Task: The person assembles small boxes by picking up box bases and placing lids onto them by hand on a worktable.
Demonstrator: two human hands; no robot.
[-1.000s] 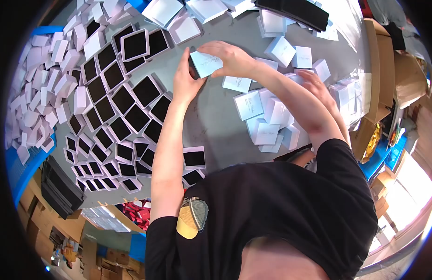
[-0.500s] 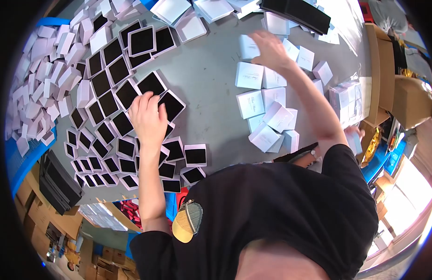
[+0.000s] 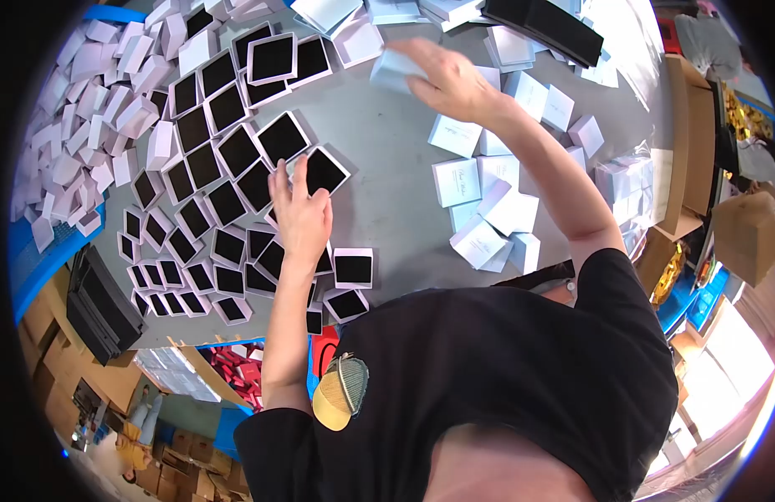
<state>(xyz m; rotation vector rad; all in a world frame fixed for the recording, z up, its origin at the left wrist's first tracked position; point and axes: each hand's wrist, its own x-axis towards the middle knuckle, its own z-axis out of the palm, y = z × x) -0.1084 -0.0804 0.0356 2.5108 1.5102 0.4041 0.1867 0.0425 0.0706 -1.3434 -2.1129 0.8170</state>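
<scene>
My left hand [image 3: 302, 219] rests among open box bases with black inserts. Its fingers are stretched and spread, touching the near-left edge of one box base [image 3: 329, 172]; whether they press on it is hard to see. Over the grey table, my right hand [image 3: 451, 84] grips a pale box lid [image 3: 393, 72], blurred by motion, between thumb and fingers. Below that hand lies a cluster of white lids with printed lettering, among them a printed lid [image 3: 457, 181].
Many white boxes [image 3: 86, 125] are heaped at the far left. A long black piece [image 3: 544, 30] lies across lids at the top. Plastic-wrapped boxes [image 3: 626, 184] sit at the right, beside a cardboard carton [image 3: 687, 142]. Black sheets [image 3: 103, 305] are stacked at lower left.
My right hand has moved left with the lid, away from the lid cluster. The left hand's fingers have spread and shifted slightly against the box base. The whole view has shifted a little.
</scene>
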